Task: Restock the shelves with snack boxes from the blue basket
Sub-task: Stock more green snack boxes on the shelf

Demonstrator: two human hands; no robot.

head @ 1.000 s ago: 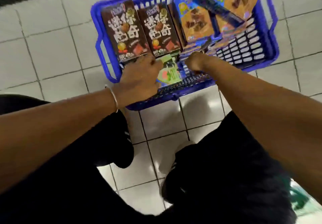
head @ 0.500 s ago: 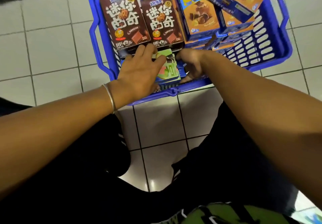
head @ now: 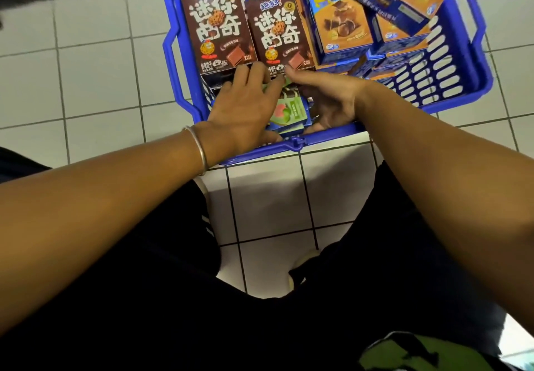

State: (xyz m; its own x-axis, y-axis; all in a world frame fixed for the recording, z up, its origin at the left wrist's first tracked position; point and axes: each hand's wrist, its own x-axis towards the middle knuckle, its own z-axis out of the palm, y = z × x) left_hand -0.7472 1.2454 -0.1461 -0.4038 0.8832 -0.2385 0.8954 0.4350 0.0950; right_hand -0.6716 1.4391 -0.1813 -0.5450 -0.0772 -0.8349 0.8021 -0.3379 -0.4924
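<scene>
A blue basket (head: 462,78) stands on the tiled floor in front of me. Inside it, two brown snack boxes (head: 216,29) stand side by side at the left, and several blue-and-orange boxes (head: 341,24) are piled at the right. A green snack box (head: 289,112) lies at the basket's near end. My left hand (head: 245,110) rests on its left side with fingers spread. My right hand (head: 326,102) cups its right side, fingertips at the box's far edge. Both hands press against the green box.
White floor tiles (head: 95,76) surround the basket. My dark trouser legs (head: 375,284) fill the lower view, with a white shoe tip (head: 300,266) between them. A green item (head: 419,356) shows at the bottom edge. No shelf is in view.
The view has shifted closer to the basket. My right hand has opened from a curled fist and now lies along the green box's right side; my left hand stays on its left side.
</scene>
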